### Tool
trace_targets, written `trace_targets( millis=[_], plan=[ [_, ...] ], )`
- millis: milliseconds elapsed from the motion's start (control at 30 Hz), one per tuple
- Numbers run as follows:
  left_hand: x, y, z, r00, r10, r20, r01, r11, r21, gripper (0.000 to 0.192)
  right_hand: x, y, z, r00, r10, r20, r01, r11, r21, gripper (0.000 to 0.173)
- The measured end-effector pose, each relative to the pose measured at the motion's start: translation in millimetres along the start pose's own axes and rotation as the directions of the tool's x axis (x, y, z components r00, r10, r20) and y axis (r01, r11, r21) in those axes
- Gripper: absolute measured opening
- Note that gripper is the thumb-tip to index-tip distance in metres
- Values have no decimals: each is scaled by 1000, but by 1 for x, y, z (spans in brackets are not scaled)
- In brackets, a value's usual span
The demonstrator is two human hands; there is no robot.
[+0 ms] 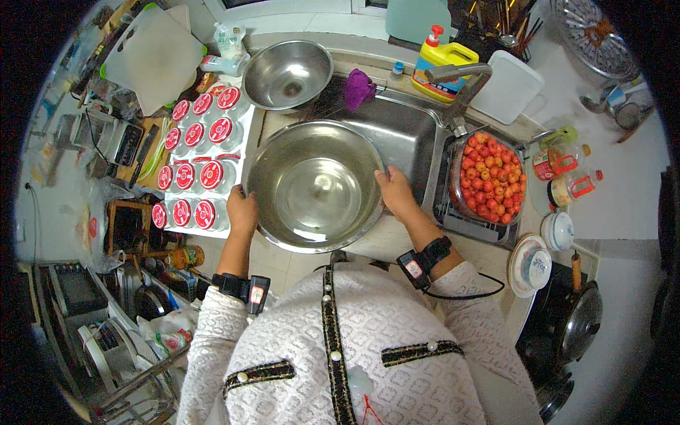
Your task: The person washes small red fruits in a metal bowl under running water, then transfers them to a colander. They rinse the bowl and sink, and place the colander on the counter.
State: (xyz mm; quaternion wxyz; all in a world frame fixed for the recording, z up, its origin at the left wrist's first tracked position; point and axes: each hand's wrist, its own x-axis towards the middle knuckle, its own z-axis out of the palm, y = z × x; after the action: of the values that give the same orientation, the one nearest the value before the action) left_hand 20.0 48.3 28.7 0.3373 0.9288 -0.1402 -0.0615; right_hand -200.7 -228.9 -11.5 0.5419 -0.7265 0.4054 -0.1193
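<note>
A large stainless steel basin (pixel 287 159) is held in front of my body, over the counter's front edge and the near left part of the sink. My left hand (pixel 243 210) grips its left rim, and my right hand (pixel 396 191) grips the right rim. Its inside is shiny; whether there is water in it I cannot tell. Just beyond my left hand, several glass jars with red lids (pixel 212 174) stand in rows on a white surface. To the right of my right hand, a clear container (pixel 455 183) full of small red fruits (pixel 491 178) sits in the smaller sink bowl.
Behind the basin are a second steel bowl (pixel 289 74), a purple cloth (pixel 359 89) and the main sink bowl (pixel 411 135). A faucet (pixel 467 90) and a yellow detergent jug (pixel 441 66) rise at the back. Bottles (pixel 574 188), stacked bowls (pixel 558 232) and a lidded pan (pixel 581 321) stand right; a knife (pixel 143 154) lies left.
</note>
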Motion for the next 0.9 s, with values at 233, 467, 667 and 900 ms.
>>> trace_targets(
  millis=[233,467,667,900],
  plan=[
    [24,26,8,980,-74,187,151,886,-438,29,19,18,-8,987,56,-153,-72,992,-104,30],
    [37,64,10,952,-78,294,194,901,-388,23,21,25,-22,975,161,-152,-166,986,-26,22],
    [44,85,14,944,-88,318,207,907,-366,25,23,38,-30,977,176,-121,-174,984,27,16],
    [54,91,27,941,-143,306,258,888,-381,37,36,48,-35,968,235,-91,-231,971,56,23]
  ],
)
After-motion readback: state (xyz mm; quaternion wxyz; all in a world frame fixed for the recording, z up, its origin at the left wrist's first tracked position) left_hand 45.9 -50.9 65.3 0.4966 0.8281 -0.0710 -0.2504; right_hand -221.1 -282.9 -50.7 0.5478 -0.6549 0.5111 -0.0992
